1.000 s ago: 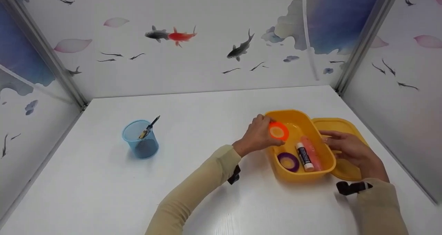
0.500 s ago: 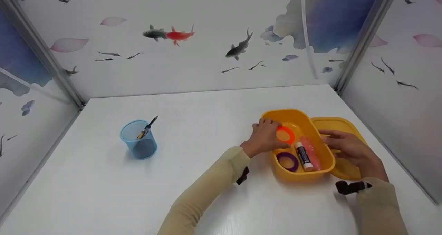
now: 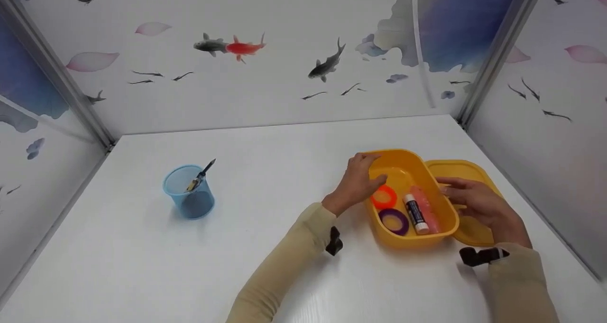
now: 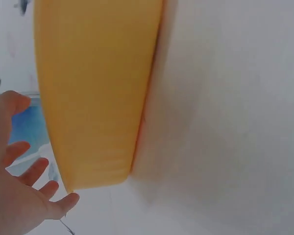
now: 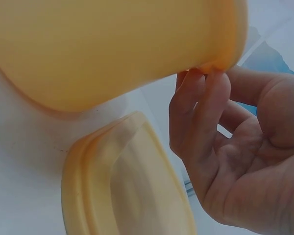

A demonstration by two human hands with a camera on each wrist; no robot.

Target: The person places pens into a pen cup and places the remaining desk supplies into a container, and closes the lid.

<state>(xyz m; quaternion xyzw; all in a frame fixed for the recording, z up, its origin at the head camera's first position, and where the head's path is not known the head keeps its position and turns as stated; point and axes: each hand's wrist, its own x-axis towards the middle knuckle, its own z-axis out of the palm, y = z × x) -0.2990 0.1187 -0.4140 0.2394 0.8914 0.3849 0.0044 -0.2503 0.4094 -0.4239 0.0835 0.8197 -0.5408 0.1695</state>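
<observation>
In the head view my left hand is over the left rim of a yellow plastic box, fingers and thumb spread apart, holding nothing. Just below its thumb, an orange tape roll lies inside the box beside a purple tape roll. A glue stick and a long pink translucent thing lie along the box's right side. My right hand holds the box's right rim; its bent fingers meet the rim in the right wrist view. The left wrist view shows the outer box wall.
A yellow lid lies on the white table to the right, partly behind the box and right hand. Far left stands a blue mesh pen cup with a dark pen-like tool leaning in it. Printed wall panels enclose the table.
My left hand has lowered the orange tape roll into the box, let go of it and drawn back to the left rim. The right hand stays at the right rim.
</observation>
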